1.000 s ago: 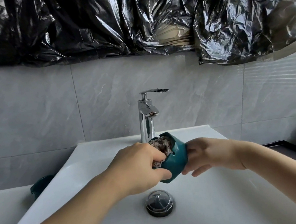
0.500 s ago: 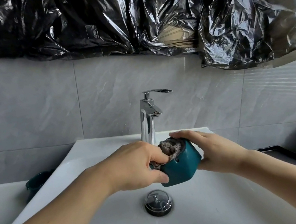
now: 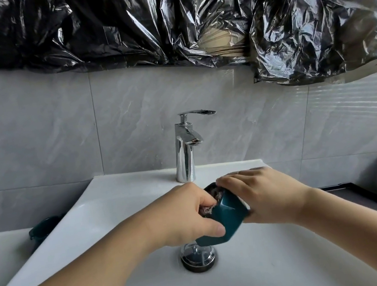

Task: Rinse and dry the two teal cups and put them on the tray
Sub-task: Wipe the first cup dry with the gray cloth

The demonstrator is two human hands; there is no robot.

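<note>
A person's right hand (image 3: 261,195) is gripping a faceted teal ceramic cup (image 3: 225,218), tilted over the white sink basin (image 3: 262,266), so the left hand (image 3: 184,217), pinched on a grey cloth (image 3: 212,201), is reaching inside it. Second teal cup (image 3: 42,229) is waiting on the desk.

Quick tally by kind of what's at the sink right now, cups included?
Teal cups: 2 (held cup, second cup on the counter)
Cloths: 1 (cloth inside the held cup)
Taps: 1 (tap)
Drain plugs: 1 (plug)
Total: 5
</note>
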